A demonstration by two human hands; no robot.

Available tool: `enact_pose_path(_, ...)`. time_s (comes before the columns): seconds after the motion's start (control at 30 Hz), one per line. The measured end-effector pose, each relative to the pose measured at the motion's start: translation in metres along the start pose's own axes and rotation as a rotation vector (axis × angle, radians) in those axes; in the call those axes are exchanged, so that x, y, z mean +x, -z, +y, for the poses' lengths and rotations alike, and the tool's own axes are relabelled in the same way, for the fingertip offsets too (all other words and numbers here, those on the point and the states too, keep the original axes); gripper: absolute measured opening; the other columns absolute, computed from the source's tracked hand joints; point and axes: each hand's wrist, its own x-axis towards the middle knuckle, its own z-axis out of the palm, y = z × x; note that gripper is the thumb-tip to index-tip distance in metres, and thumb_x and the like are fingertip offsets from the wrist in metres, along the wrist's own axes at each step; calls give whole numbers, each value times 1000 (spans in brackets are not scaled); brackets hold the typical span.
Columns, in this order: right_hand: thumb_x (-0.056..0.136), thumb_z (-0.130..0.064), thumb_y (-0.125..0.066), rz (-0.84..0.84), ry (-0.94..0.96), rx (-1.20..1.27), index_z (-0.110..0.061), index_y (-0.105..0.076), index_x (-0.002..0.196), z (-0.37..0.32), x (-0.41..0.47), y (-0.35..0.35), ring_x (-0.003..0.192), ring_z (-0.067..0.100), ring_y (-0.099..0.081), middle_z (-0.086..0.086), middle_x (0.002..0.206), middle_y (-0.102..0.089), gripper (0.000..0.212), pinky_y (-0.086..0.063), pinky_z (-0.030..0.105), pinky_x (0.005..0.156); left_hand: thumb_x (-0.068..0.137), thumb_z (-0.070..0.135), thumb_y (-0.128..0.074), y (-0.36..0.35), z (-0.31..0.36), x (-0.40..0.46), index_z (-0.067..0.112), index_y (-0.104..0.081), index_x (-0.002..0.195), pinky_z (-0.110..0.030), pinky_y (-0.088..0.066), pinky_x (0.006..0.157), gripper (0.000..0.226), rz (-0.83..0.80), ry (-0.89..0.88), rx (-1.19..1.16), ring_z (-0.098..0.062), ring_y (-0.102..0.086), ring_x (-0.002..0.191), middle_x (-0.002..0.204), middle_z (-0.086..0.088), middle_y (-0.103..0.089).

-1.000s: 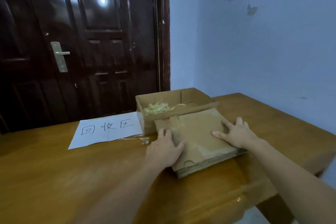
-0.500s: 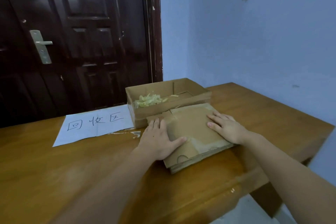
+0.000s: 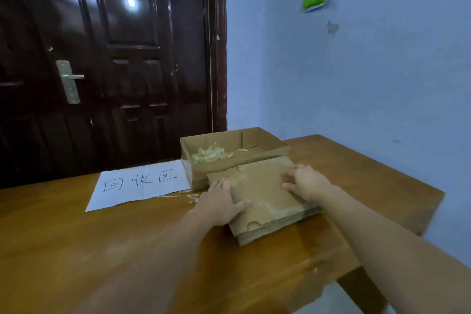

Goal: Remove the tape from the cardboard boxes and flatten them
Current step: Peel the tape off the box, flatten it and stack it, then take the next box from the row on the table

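Observation:
A stack of flattened brown cardboard (image 3: 262,187) lies on the wooden table (image 3: 102,250), right in front of an open cardboard box (image 3: 265,139). Crumpled yellowish tape scraps (image 3: 209,155) sit inside that box. My left hand (image 3: 220,201) rests on the stack's left edge, fingers straight and thumb lying across the top sheet. My right hand (image 3: 307,182) presses on the far right part of the stack, its fingers bent with the tips on the cardboard. A half-round notch shows in the stack's near edge.
A white paper sheet (image 3: 137,183) with handwritten characters lies left of the box, with small tape bits (image 3: 191,197) beside it. A dark door (image 3: 114,71) stands behind the table and a blue wall is to the right. The table's right edge is close to the stack.
My right hand has drawn its spread fingers in and shifted toward the stack's far right corner. My left hand stays on the left edge. The stack has not visibly moved.

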Motion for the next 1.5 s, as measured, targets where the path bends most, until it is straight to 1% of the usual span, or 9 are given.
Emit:
enact_pose_path(0.07, 104, -38, -48, 37, 39, 2, -27, -52, 146, -12, -6, 7, 115, 25, -58, 6, 133, -59, 43, -53, 42, 96, 94, 72, -52, 10, -5, -7, 24, -43, 148, -49, -44, 112, 73, 48, -28, -10, -22, -49, 134, 155, -3, -47)
enact_pose_path(0.17, 106, -33, -41, 68, 147, 21, -23, -54, 144, -42, -13, 20, 106, 24, -64, 7, 125, -67, 41, -54, 39, 91, 97, 63, -55, 31, -20, -21, 27, -51, 142, -41, -48, 105, 58, 121, -66, 12, -18, -56, 121, 140, 4, -59)
enact_pose_path(0.33, 105, -43, -45, 132, 427, 90, -27, -39, 155, -126, -21, 34, 143, 20, -43, -3, 159, -42, 53, -37, 39, 116, 100, 61, -52, 73, -65, -53, 26, -47, 148, -40, -44, 108, 60, 165, -97, 61, -23, -51, 134, 146, 2, -55)
enact_pose_path(0.5, 103, -48, -48, 128, 623, 122, -30, -33, 157, -236, -14, 35, 149, 19, -32, -3, 165, -30, 59, -28, 38, 121, 103, 60, -48, 111, -130, -107, 20, -31, 162, -37, -25, 121, 73, 233, -19, 160, -22, -33, 151, 166, 0, -36)
enact_pose_path(0.63, 104, -50, -46, 60, 748, 138, -30, -28, 159, -332, -9, 28, 154, 14, -18, -6, 168, -19, 62, -22, 37, 124, 105, 59, -47, 142, -194, -160, 18, -32, 161, -38, -27, 122, 71, 290, 96, 253, -22, -36, 150, 165, -2, -39)
enact_pose_path(0.83, 105, -48, -46, 95, 978, 137, -28, -26, 161, -478, -20, 27, 155, 13, -14, -4, 168, -22, 62, -17, 32, 123, 106, 58, -45, 202, -294, -239, 17, -27, 163, -36, -17, 126, 73, 336, 292, 377, -21, -27, 155, 169, -4, -31)
enact_pose_path(1.1, 106, -45, -46, 117, 1164, 129, -20, -20, 162, -645, -18, 40, 156, 21, -10, 5, 169, -16, 67, -14, 38, 125, 106, 61, -39, 269, -413, -294, 13, -22, 165, -41, -12, 129, 77, 401, 467, 506, -23, -18, 158, 172, -7, -22)
enact_pose_path(1.37, 109, -29, -39, 203, 1194, 108, -6, -21, 160, -757, 1, 29, 156, 28, -11, 13, 167, -20, 59, -13, 39, 126, 108, 53, -35, 273, -480, -287, 12, -16, 165, -40, -8, 130, 73, 322, 490, 579, -23, -14, 159, 172, -8, -20)
enact_pose_path(1.5, 109, -25, -39, 194, 1130, 239, -12, -38, 155, -776, 0, 19, 152, 22, -25, 7, 162, -36, 47, -22, 33, 122, 108, 50, -37, 265, -494, -286, 10, -11, 166, -38, -4, 129, 75, 312, 502, 568, -24, -10, 160, 173, -10, -14)
